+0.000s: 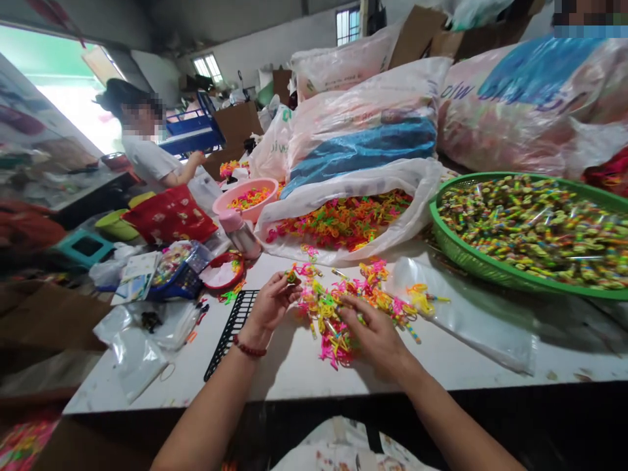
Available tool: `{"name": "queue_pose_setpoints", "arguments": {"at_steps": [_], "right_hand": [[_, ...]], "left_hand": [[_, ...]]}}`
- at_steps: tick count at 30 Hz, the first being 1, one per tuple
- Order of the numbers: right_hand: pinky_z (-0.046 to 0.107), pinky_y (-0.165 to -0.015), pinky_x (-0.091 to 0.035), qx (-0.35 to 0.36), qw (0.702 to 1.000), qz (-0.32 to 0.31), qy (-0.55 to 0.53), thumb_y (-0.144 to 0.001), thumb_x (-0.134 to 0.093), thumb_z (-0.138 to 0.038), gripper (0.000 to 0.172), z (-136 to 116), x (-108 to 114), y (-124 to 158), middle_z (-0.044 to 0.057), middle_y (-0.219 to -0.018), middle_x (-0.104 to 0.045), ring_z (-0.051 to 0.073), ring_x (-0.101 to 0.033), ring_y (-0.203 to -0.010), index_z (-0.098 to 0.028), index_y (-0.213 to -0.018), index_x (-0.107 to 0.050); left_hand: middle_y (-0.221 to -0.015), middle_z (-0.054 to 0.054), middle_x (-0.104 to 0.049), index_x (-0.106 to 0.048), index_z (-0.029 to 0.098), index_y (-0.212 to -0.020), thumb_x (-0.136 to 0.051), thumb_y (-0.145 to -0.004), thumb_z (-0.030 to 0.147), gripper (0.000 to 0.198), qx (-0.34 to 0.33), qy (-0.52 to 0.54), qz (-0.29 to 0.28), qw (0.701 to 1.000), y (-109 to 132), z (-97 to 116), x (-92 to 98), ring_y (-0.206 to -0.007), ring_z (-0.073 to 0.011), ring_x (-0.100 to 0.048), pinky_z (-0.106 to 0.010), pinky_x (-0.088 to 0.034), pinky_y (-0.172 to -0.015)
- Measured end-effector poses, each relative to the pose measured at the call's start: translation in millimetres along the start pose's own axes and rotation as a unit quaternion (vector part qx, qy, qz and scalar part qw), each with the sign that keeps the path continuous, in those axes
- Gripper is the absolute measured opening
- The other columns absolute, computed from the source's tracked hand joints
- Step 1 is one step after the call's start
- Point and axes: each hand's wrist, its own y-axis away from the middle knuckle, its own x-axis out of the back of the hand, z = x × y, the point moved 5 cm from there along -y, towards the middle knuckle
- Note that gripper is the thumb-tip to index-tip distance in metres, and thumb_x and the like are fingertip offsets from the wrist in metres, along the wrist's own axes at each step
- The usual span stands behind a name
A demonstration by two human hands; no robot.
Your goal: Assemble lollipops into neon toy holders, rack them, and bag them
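My left hand (pixel 269 304), with a dark red bead bracelet at its wrist, is raised at the left side of a pile. Its thumb and fingertips pinch a small dark greenish piece (pixel 293 278) of unclear kind. My right hand (pixel 377 337) is at the right of the pile, fingers curled down into it; whatever they grip is hidden. Between both hands lies the loose heap of small plastic pieces (pixel 326 307) in pink, yellow, orange and green, with some striped sticks among them. A black slotted plastic rack (pixel 230 333) lies beside my left forearm.
An opened white sack (pixel 343 170) spills colourful pieces behind the heap. To the right stand a green basket (pixel 495 278) of striped sticks and a flat clear bag (pixel 483 320). A pink-lidded flask (pixel 240 235), red bowl (pixel 216 278) and pink basin (pixel 248 212) are left. Another person (pixel 152 157) works farther back.
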Motion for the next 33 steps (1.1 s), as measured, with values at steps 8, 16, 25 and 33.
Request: {"name": "queue_pose_setpoints", "arguments": {"at_steps": [8, 16, 25, 33], "right_hand": [[0.03, -0.079, -0.053, 0.052, 0.996, -0.049, -0.059, -0.09, -0.059, -0.043, 0.032, -26.0, -58.6, -20.8, 0.005, -0.089, -0.072, 0.018, -0.067, -0.083, -0.018, -0.106, -0.07], [0.028, -0.074, -0.05, 0.244, 0.93, -0.111, 0.252, -0.092, -0.054, -0.02, 0.038, -42.2, -99.2, 25.1, 0.01, -0.107, -0.067, 0.02, -0.064, -0.09, -0.024, -0.129, -0.061], [0.028, -0.067, -0.048, 0.037, 0.997, -0.065, -0.008, -0.1, -0.032, -0.055, 0.047, -35.0, -71.6, 27.2, 0.003, -0.087, -0.061, 0.013, -0.057, -0.067, -0.021, -0.097, -0.065], [0.027, -0.073, -0.053, -0.151, 0.941, -0.082, -0.293, -0.062, -0.086, -0.046, 0.041, -9.5, -76.8, 31.8, -0.001, -0.081, -0.068, 0.013, -0.065, -0.073, -0.02, -0.088, -0.069]], "left_hand": [[-0.086, -0.006, -0.07, -0.062, 0.014, -0.093, -0.074, -0.079, 0.027, 0.022, 0.032, 0.116, 0.058, 0.991, 75.1, -27.7, 9.7, -0.075, -0.0137, -0.069, -0.023, -0.055, -0.069], [-0.088, 0.0, -0.067, -0.061, 0.016, -0.093, -0.081, -0.07, 0.025, 0.032, -0.048, 0.131, 0.146, 0.979, 101.4, -32.0, 9.0, -0.077, -0.0091, -0.064, -0.02, -0.051, -0.072], [-0.069, 0.004, -0.059, -0.055, 0.016, -0.089, -0.084, -0.063, 0.031, 0.042, 0.004, 0.097, 0.147, 0.984, 108.9, -43.7, 16.9, -0.057, -0.008, -0.057, -0.023, -0.048, -0.058], [-0.061, 0.009, -0.046, -0.049, 0.021, -0.095, -0.072, -0.079, 0.044, 0.036, -0.05, 0.065, 0.116, 0.99, 113.5, -45.8, -0.9, -0.047, -0.0055, -0.044, -0.018, -0.039, -0.047]]}}
